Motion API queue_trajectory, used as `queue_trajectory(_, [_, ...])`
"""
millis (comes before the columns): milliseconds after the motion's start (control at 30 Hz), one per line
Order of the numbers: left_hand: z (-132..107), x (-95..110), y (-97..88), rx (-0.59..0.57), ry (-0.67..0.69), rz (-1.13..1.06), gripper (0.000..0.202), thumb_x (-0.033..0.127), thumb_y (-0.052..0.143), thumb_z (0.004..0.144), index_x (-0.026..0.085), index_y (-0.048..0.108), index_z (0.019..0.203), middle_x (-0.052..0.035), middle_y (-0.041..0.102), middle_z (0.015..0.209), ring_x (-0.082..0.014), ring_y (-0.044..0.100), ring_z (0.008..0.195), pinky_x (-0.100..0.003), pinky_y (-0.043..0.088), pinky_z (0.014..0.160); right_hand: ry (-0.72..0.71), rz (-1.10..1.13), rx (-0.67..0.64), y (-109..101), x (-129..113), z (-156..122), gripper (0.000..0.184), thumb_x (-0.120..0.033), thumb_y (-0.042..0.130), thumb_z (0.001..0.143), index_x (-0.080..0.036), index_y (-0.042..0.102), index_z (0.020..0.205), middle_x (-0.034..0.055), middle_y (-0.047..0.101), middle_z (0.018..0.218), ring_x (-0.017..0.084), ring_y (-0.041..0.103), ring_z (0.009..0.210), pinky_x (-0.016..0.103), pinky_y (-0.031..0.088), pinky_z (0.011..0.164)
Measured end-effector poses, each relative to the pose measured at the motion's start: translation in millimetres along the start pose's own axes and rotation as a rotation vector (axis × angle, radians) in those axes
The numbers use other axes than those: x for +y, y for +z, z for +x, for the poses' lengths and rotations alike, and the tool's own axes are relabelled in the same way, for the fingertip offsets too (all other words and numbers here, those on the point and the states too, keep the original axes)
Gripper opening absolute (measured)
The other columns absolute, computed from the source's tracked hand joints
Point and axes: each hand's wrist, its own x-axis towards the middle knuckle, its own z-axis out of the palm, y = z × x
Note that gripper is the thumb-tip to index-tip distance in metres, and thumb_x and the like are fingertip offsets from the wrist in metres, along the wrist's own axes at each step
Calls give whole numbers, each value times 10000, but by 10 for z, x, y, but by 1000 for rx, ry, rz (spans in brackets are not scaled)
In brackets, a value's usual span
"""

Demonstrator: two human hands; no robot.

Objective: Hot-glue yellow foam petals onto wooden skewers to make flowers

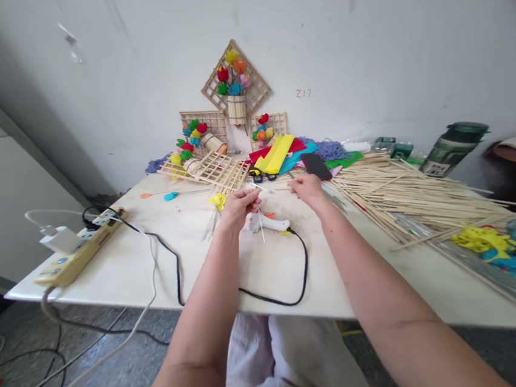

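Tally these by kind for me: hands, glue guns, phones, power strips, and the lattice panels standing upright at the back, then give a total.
Hands: 2 (left hand, right hand)
Glue gun: 1
Phone: 1
Power strip: 1
Upright lattice panels: 3 (diamond panel, left panel, right panel)
Total: 8

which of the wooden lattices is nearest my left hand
The pale wooden-stick lattice sitting lowest and frontmost, its near end just beyond your left hand; the other three lattices are farther back, by the white wall.
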Motion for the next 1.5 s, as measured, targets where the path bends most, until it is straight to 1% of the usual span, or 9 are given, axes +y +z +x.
queue_trajectory(67, [-15, -1, 1, -38, -19, 9, 325, 360, 799, 568, 98, 634, 668, -2, 593, 541, -33, 465, 423, -165, 339, 418, 11, 479, -132, 67, -168, -87, 220, -311, 562, 763, -130, 688, 767, 71, 701, 754, 95, 527, 477, 210, 370, 417])
queue_trajectory(133, [-32, 4, 14, -68, -40, 23, 324, 352, 799, 569, 97, 655, 708, 0, 595, 548, -29, 466, 425, -158, 336, 418, 4, 786, -265, 119, -294, -171, 220, -343, 636, 697, -126, 669, 716, 63, 685, 721, 66, 473, 446, 193, 318, 378])
queue_trajectory(267, [-60, 21, 64, -92, -87, 40, 343, 336, 806, 556, 97, 679, 766, -4, 604, 555, -28, 465, 417, -152, 327, 409, -6, 1007, -348, 158, -385, -254, 285, -378, 724, 587, -122, 668, 698, -2, 584, 544, 56, 422, 439, 181, 275, 369])
queue_trajectory(400, [-63, 15, 96, -110, -121, 52, 353, 322, 821, 520, 95, 678, 748, -10, 608, 541, -32, 466, 398, -151, 335, 403, -26, 1009, -354, 185, -363, -238, 287, -362, 743, 549, -124, 665, 687, -22, 558, 531, 53, 410, 451, 183, 258, 372])
queue_trajectory(567, [-60, -4, 93, -114, -124, 73, 314, 292, 809, 539, 92, 675, 741, -19, 615, 541, -39, 476, 402, -155, 345, 407, -25, 989, -277, 219, -385, -238, 250, -288, 734, 524, -130, 659, 702, -28, 566, 550, 54, 405, 457, 195, 262, 388])
queue_trajectory(900, [-76, 8, 118, -113, -129, 95, 263, 277, 791, 555, 110, 657, 708, -6, 613, 535, -46, 477, 404, -169, 340, 411, -103, 817, -185, 211, -421, -234, 119, -232, 656, 576, -155, 580, 628, -32, 554, 557, 67, 405, 441, 213, 293, 408])
queue_trajectory(1200, [-80, -8, 147, -95, -137, 92, 298, 291, 802, 554, 97, 654, 724, -10, 610, 551, -35, 475, 425, -165, 355, 437, -259, 528, 0, 222, -439, -207, 35, -137, 580, 620, -160, 590, 595, -7, 608, 593, 123, 548, 591, 256, 435, 611])
queue_trajectory(1300, [-78, -15, 153, -89, -165, 110, 333, 293, 815, 538, 97, 661, 758, -27, 636, 579, -39, 489, 432, -165, 380, 446, -241, 479, 42, 221, -433, -197, 39, -144, 576, 637, -162, 596, 610, 6, 631, 619, 136, 572, 619, 262, 450, 631])
queue_trajectory(1500, [-73, -19, 163, -31, -112, 181, 292, 313, 813, 537, 104, 637, 640, -41, 636, 562, -45, 477, 416, -171, 359, 410, -192, 471, 53, 183, -392, -170, 83, -212, 579, 685, -151, 633, 700, 31, 669, 698, 130, 583, 628, 242, 457, 603])
